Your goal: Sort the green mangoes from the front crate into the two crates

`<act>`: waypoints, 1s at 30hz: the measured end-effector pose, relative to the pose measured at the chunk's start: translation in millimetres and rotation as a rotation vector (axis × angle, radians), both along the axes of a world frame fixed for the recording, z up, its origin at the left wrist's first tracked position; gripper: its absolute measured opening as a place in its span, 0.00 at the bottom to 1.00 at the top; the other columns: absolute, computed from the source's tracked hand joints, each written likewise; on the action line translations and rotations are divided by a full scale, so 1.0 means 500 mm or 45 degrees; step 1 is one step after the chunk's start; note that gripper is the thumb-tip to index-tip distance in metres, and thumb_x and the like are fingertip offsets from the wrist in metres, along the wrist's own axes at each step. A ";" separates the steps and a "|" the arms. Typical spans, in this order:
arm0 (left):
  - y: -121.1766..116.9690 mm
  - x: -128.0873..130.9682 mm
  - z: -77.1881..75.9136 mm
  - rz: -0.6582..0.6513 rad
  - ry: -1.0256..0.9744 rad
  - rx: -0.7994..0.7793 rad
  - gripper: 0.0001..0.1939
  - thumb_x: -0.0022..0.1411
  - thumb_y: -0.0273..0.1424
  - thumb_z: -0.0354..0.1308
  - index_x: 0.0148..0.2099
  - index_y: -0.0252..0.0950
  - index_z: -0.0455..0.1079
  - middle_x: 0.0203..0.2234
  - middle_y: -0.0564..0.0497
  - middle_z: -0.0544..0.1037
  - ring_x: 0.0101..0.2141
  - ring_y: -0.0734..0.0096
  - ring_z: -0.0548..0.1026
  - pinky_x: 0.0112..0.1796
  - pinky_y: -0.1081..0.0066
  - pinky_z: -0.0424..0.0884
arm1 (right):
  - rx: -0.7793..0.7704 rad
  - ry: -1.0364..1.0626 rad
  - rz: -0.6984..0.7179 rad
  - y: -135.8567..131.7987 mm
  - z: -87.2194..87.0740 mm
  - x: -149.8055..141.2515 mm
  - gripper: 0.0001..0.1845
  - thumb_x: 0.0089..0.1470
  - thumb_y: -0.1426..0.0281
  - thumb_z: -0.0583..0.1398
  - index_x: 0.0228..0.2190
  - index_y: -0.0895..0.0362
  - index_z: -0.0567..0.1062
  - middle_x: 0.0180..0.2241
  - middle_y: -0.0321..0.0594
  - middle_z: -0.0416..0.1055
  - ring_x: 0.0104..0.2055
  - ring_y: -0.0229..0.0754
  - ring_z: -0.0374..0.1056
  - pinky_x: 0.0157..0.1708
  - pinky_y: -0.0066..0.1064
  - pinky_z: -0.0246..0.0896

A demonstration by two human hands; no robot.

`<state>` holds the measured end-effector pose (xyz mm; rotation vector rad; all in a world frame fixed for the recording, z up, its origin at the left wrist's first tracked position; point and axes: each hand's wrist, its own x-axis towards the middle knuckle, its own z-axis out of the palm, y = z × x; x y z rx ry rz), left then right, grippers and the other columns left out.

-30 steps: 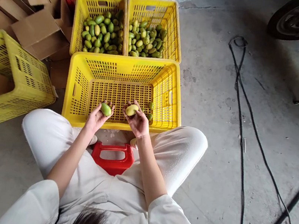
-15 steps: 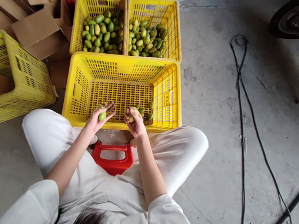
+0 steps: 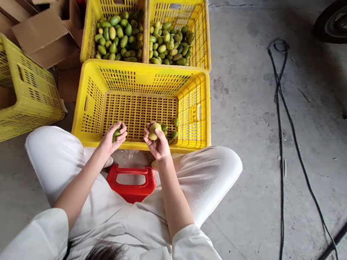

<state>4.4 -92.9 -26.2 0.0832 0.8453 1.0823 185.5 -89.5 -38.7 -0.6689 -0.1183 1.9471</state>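
My left hand is closed round a green oval fruit, which looks like a small mango and is partly hidden by the fingers. In my right hand is a yellow-green fruit of the same kind, gripped between thumb and fingers. Both hands are over the near side of a yellow plastic crate. Several green fruits lie on the crate's slotted floor, just right of my right hand.
Behind stand two yellow crates, the left crate and the right crate, each holding many fruits. Another yellow crate and cardboard boxes are at left. A red stool shows between my legs. Black cable crosses the floor.
The fingers of my left hand were spread and have closed round the green fruit. My right hand has turned slightly, so more of its yellow-green fruit shows.
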 end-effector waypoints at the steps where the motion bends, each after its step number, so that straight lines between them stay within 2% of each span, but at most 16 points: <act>1: 0.001 0.000 0.001 0.011 -0.029 -0.006 0.08 0.60 0.31 0.58 0.30 0.33 0.69 0.18 0.56 0.65 0.15 0.84 0.60 0.14 0.81 0.56 | -0.012 0.018 0.008 -0.001 -0.004 -0.002 0.11 0.44 0.71 0.67 0.33 0.55 0.73 0.32 0.33 0.69 0.29 0.30 0.65 0.23 0.17 0.66; 4: 0.001 0.002 -0.001 0.105 -0.106 -0.030 0.07 0.61 0.32 0.55 0.36 0.33 0.70 0.27 0.49 0.73 0.28 0.74 0.74 0.26 0.75 0.72 | -0.035 0.057 0.024 0.000 -0.016 -0.004 0.12 0.42 0.73 0.68 0.30 0.56 0.72 0.26 0.30 0.65 0.21 0.26 0.55 0.12 0.12 0.49; 6: 0.001 0.004 -0.003 0.170 -0.097 -0.056 0.05 0.59 0.26 0.55 0.38 0.34 0.70 0.33 0.48 0.76 0.37 0.69 0.77 0.35 0.71 0.74 | -0.044 0.044 0.016 0.001 -0.020 -0.004 0.12 0.44 0.73 0.68 0.31 0.55 0.71 0.25 0.30 0.64 0.20 0.26 0.54 0.12 0.12 0.48; 7: 0.000 0.005 -0.004 0.188 -0.074 -0.065 0.06 0.57 0.23 0.55 0.38 0.35 0.70 0.33 0.48 0.76 0.38 0.68 0.77 0.37 0.70 0.74 | -0.046 0.036 -0.002 0.001 -0.019 -0.003 0.11 0.45 0.72 0.67 0.32 0.55 0.71 0.25 0.30 0.64 0.21 0.26 0.55 0.12 0.12 0.49; 10: 0.000 0.008 -0.003 0.180 -0.031 -0.020 0.08 0.56 0.20 0.59 0.39 0.35 0.70 0.32 0.51 0.76 0.32 0.75 0.75 0.34 0.74 0.72 | -0.057 0.049 -0.061 0.002 -0.004 0.003 0.10 0.48 0.70 0.65 0.35 0.53 0.71 0.30 0.32 0.68 0.25 0.29 0.62 0.15 0.14 0.57; 13: 0.000 0.006 -0.002 0.188 -0.063 0.072 0.09 0.55 0.19 0.62 0.38 0.35 0.69 0.25 0.58 0.70 0.19 0.87 0.65 0.24 0.80 0.64 | -0.015 0.099 -0.032 0.003 0.022 0.009 0.14 0.49 0.67 0.63 0.40 0.51 0.71 0.42 0.36 0.72 0.38 0.36 0.69 0.28 0.23 0.71; 16: 0.001 0.002 -0.007 0.212 -0.097 0.028 0.05 0.58 0.23 0.61 0.34 0.34 0.67 0.20 0.60 0.64 0.15 0.88 0.59 0.20 0.81 0.60 | 0.096 0.102 -0.013 0.003 0.037 0.009 0.17 0.47 0.68 0.64 0.42 0.50 0.70 0.49 0.36 0.70 0.45 0.40 0.69 0.38 0.32 0.73; 18: 0.002 -0.001 -0.012 0.206 -0.118 -0.046 0.08 0.62 0.30 0.58 0.31 0.34 0.65 0.18 0.59 0.61 0.16 0.85 0.61 0.21 0.80 0.62 | 0.113 0.058 -0.012 0.002 0.032 0.007 0.18 0.46 0.71 0.65 0.41 0.50 0.71 0.47 0.35 0.70 0.43 0.38 0.69 0.37 0.30 0.72; 21: 0.004 -0.003 -0.018 0.162 -0.148 -0.103 0.14 0.64 0.39 0.54 0.30 0.35 0.64 0.18 0.56 0.62 0.19 0.80 0.65 0.21 0.78 0.64 | 0.068 0.012 0.056 -0.001 0.010 0.000 0.16 0.44 0.72 0.67 0.36 0.52 0.70 0.35 0.33 0.69 0.30 0.32 0.65 0.24 0.21 0.64; 24: 0.004 -0.003 -0.021 0.184 -0.133 -0.110 0.10 0.62 0.35 0.56 0.31 0.34 0.65 0.23 0.53 0.68 0.26 0.77 0.72 0.25 0.79 0.67 | 0.014 -0.026 0.134 -0.002 -0.012 -0.005 0.14 0.45 0.70 0.68 0.30 0.54 0.67 0.29 0.32 0.65 0.24 0.29 0.58 0.17 0.18 0.51; 27: 0.002 -0.002 -0.026 0.241 -0.025 -0.117 0.03 0.57 0.28 0.59 0.33 0.35 0.67 0.31 0.51 0.75 0.36 0.73 0.77 0.34 0.77 0.72 | -0.017 -0.074 0.148 -0.001 -0.020 -0.008 0.14 0.47 0.67 0.67 0.30 0.56 0.67 0.28 0.33 0.66 0.23 0.29 0.58 0.17 0.18 0.51; 30: -0.001 -0.001 -0.030 0.266 0.106 -0.066 0.06 0.51 0.23 0.61 0.31 0.36 0.68 0.35 0.52 0.78 0.38 0.73 0.77 0.39 0.75 0.73 | -0.023 -0.085 0.107 0.002 -0.014 -0.006 0.14 0.47 0.66 0.67 0.29 0.56 0.68 0.28 0.33 0.66 0.23 0.29 0.59 0.18 0.19 0.52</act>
